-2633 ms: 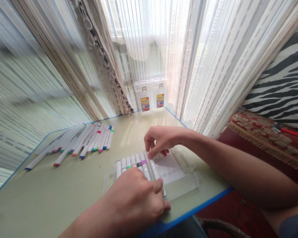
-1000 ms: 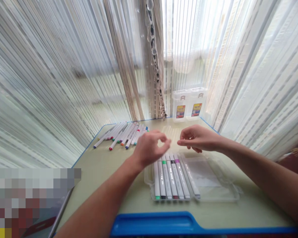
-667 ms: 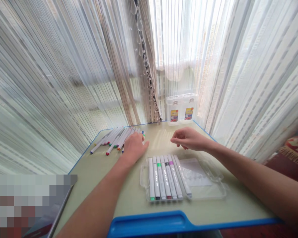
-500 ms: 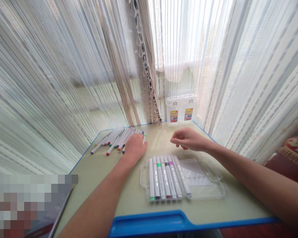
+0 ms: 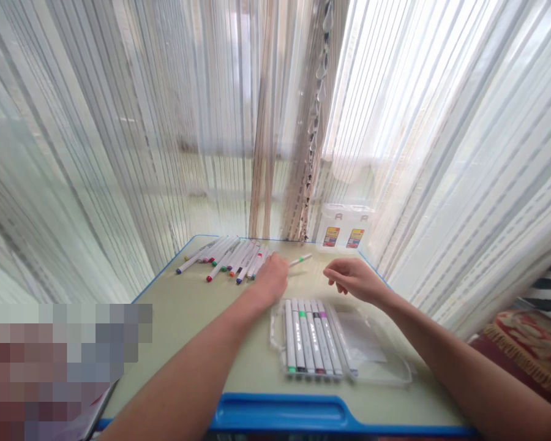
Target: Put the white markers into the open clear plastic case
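My left hand is closed on a white marker with a green band, which sticks out to the right of the fingers above the table. Just left of that hand lies a loose pile of white markers with caps of several colours. My right hand hovers to the right of the held marker, apart from it, fingers curled in and nothing visible in them. Nearer to me, a clear plastic case lies opened flat; its left half holds a row of white markers, and one marker leans apart at the row's right.
Two clear cases with yellow labels stand upright at the table's far edge, against the string curtain. A blue rim with a shallow trough runs along the near edge. A blurred-out patch covers the lower left.
My left hand has moved right, away from the pile, with a green-banded marker now showing in it. My right hand stays curled near its former place. The view has shifted.
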`<state>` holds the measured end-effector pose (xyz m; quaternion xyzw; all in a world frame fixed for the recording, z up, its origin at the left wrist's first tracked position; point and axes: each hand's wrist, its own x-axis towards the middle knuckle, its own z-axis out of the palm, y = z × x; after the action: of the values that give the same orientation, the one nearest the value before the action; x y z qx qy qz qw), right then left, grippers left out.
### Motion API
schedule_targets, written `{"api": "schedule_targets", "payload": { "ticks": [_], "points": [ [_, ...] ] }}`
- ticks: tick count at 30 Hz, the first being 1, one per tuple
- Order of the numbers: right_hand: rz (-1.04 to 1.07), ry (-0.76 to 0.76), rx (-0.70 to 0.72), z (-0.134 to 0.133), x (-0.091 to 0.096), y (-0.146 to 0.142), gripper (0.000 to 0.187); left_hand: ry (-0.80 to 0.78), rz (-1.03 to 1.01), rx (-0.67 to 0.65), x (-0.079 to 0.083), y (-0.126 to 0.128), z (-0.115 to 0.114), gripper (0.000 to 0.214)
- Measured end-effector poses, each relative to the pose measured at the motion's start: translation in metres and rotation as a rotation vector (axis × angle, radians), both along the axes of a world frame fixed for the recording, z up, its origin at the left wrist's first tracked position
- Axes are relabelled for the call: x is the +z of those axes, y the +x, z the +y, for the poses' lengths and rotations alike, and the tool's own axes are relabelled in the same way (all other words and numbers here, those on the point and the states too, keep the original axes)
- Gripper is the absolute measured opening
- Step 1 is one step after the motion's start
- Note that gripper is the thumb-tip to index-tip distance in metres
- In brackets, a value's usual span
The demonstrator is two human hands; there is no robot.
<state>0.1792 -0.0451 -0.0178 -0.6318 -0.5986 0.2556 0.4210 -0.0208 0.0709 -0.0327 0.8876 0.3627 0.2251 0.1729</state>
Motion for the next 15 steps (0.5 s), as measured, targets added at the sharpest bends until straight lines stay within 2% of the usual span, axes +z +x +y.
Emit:
{"api": "schedule_targets", "payload": {
  "ticks": [4,7,10,13,15],
  "points": [
    [0.018,0.037,-0.052,0.014,0.015,-0.006,0.040,-0.113,-0.269,-0.103,0.008,0.001,0.003,0.024],
    [0.014,0.096,-0.062,0.020,0.023,-0.019,0.041,-0.261,-0.420,-0.222,0.012,0.007,-0.005,0.028],
    [0.022,0.256,0.035,0.018,0.022,-0.038,0.039,-0.385,-0.534,-0.338,0.011,0.013,-0.021,0.034],
    [0.095,0.308,0.124,0.009,0.015,-0.052,0.036,-0.560,-0.663,-0.483,0.009,0.016,-0.037,0.039],
    [0.124,0.302,0.144,0.001,0.012,-0.053,0.032,-0.565,-0.668,-0.494,0.009,0.016,-0.043,0.037]
  ]
}}
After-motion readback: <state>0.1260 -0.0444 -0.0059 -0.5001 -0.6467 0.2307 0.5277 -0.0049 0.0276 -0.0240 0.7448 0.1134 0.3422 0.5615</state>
